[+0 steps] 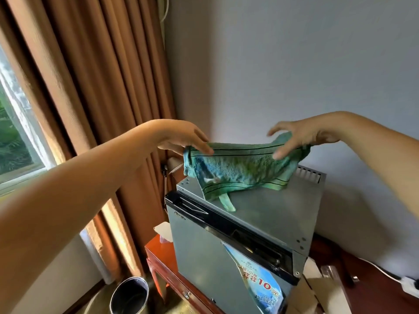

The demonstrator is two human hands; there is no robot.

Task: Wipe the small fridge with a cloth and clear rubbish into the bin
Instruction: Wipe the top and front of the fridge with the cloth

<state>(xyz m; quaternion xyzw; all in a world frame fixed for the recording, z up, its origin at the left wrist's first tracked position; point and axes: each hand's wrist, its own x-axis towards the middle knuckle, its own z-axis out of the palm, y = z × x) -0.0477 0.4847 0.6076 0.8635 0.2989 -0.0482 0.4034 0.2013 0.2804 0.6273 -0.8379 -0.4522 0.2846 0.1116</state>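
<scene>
Nearest the lens, the left hand [181, 138] pinches one top corner of the green cloth [238, 171] while the right hand [301, 137] grips the other, so the soft, limp towel is stretched above the small fridge [260, 214], its lower edge draped on top.

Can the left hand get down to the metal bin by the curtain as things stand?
Probably yes. The left hand pinches the cloth above the fridge, but open space lies between it and the bin, though it must let go first.

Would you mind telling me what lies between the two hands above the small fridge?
In the head view, the green cloth spans from the left hand to the right hand, its lower edge draping onto the fridge top.
</scene>
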